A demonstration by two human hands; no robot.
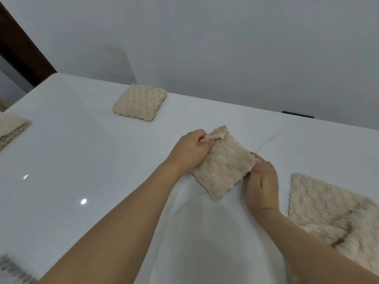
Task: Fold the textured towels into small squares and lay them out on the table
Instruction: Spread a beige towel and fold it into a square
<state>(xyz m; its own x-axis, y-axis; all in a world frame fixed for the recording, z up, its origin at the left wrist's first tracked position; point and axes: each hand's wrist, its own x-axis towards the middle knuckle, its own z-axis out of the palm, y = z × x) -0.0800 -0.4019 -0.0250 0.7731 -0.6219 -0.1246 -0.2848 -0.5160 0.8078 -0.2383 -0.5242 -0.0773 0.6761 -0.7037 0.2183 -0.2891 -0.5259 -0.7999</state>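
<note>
Centrally, a small beige towel with a bumpy, knobbly weave, folded into a rough square, lay tilted on the white cloth-covered table, held from both sides. The left hand curled its fingers round the towel's far-left corner, pinching a loose flap of the fabric there, while the right hand gripped the near-right edge — thumb on top, fingers tucked beneath (only partly visible). Farther back, near the table's far edge, a second beige textured towel, neatly folded into a square, sat flat and well apart from the hands. At the left edge of the view was a stack of beige folded towels, cut off by the frame. To the right, just beside the right forearm, an unfolded beige textured towel was spread flat on the table — blurred toward its near end. Behind the table rose a plain pale wall.
</note>
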